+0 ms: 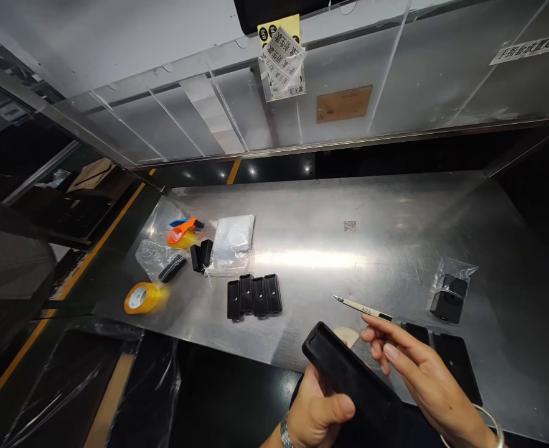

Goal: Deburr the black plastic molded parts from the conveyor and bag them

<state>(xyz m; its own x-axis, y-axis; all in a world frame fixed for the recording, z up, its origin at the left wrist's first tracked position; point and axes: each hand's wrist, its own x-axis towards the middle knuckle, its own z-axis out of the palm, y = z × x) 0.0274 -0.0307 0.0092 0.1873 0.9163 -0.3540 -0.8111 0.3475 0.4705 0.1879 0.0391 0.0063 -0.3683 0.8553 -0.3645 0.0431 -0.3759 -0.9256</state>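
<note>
A long black plastic piece (pixel 353 373) with a hollow, rounded end is gripped in my left hand (pixel 319 407), the thumb lying across its side. My right hand (pixel 424 367) is held beside that piece, its fingers apart and partly bent, with nothing visible in them. Just past the right fingertips a slim craft knife (pixel 363 308) marked A26 appears to lie on the metal table (pixel 302 218). Several narrow black trays (pixel 254 295) stand side by side in the middle left. More black pieces (pixel 459 367) lie partly hidden behind my right hand.
A bagged black part (pixel 449 298) sits at the right. On the left are a yellow tape roll (pixel 141 298), an orange-handled tool (pixel 181 231), black blocks (pixel 201 255) and a stack of clear bags (pixel 232 239). A clear panel (pixel 162 118) with stickers (pixel 281 59) rises behind the table.
</note>
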